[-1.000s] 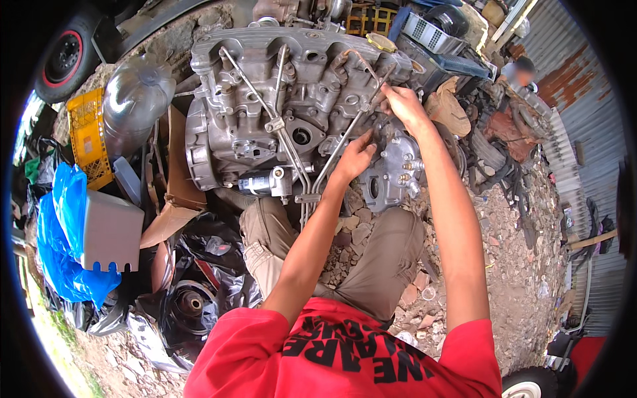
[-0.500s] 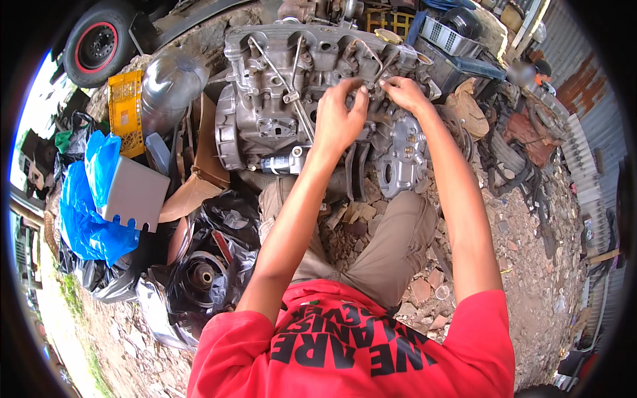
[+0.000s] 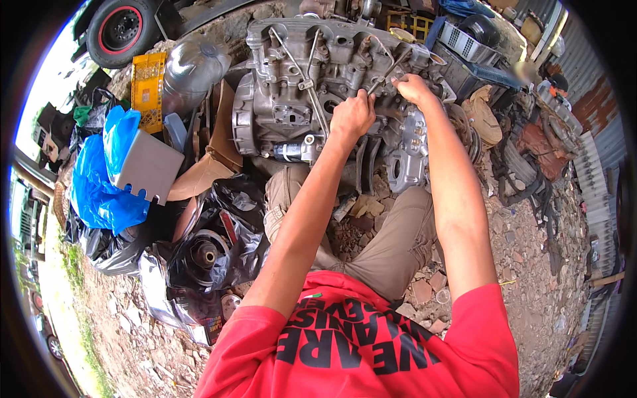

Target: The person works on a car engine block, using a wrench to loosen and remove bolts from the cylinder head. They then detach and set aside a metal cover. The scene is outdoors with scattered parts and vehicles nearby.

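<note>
A large grey metal engine (image 3: 279, 93) lies across the far side of my legs. My left hand (image 3: 353, 117) is closed in front of its middle, gripping the near end of a slim dark metal rod-like tool (image 3: 387, 75). The tool slants up and right over the engine; its exact kind is unclear. To the right of it, my right hand (image 3: 414, 90) has its fingers curled in against the engine, and whatever they pinch is hidden. Below that hand sits a lighter grey cover (image 3: 406, 169) on the engine's near right side. A thin forked metal pipe (image 3: 305, 84) runs down the engine's left half.
Left of the engine are a yellow plastic crate (image 3: 148, 89), a big clear bottle (image 3: 192, 73), a blue plastic bag (image 3: 99, 189) and black bags with metal parts. A red-rimmed wheel (image 3: 121, 30) stands far left. Rubble covers the ground; baskets (image 3: 458, 41) stand far right.
The whole view has shifted, moving the scene rightward and slightly up. My left hand has gone from loosely parted fingers to a closed grip on the rod-like tool. My right hand remains beside it.
</note>
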A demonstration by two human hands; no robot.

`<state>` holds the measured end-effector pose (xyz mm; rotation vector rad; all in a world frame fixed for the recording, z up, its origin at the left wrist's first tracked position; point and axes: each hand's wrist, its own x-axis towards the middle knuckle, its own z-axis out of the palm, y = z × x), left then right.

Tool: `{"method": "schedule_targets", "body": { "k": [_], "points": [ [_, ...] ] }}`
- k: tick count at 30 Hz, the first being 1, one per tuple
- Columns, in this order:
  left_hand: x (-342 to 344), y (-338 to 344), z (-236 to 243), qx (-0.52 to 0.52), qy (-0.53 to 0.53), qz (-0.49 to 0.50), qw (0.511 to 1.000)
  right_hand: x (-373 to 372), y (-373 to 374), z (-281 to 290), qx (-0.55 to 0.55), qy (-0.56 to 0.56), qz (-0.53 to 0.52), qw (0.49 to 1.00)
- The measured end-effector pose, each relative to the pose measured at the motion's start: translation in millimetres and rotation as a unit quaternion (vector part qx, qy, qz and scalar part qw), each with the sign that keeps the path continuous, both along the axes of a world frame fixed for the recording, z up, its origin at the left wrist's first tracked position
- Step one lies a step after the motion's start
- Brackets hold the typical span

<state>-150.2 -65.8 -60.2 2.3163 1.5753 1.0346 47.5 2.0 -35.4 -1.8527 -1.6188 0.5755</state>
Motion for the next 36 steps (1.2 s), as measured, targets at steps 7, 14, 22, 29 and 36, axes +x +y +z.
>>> {"method": "schedule_targets", "body": {
  "k": [7,14,22,29,36],
  "points": [
    [-1,3,-1,-0.006,-0.012,-0.001,1.000,-6,-2,-13,0.055,0.031,-0.016,0.998],
    [-12,7,-1,-0.088,-0.108,-0.094,0.986,1,-1,-20,0.090,-0.078,-0.056,0.991],
    [-13,9,1,-0.102,-0.129,-0.111,0.980,-27,-42,8,0.092,-0.611,0.012,0.786],
    [-13,8,-5,-0.081,-0.139,-0.111,0.981,-56,-58,4,-0.071,-0.771,0.034,0.632],
    [-14,7,1,-0.093,-0.120,-0.101,0.983,-53,-41,-27,-0.002,-0.769,-0.087,0.633]
  ]
}}
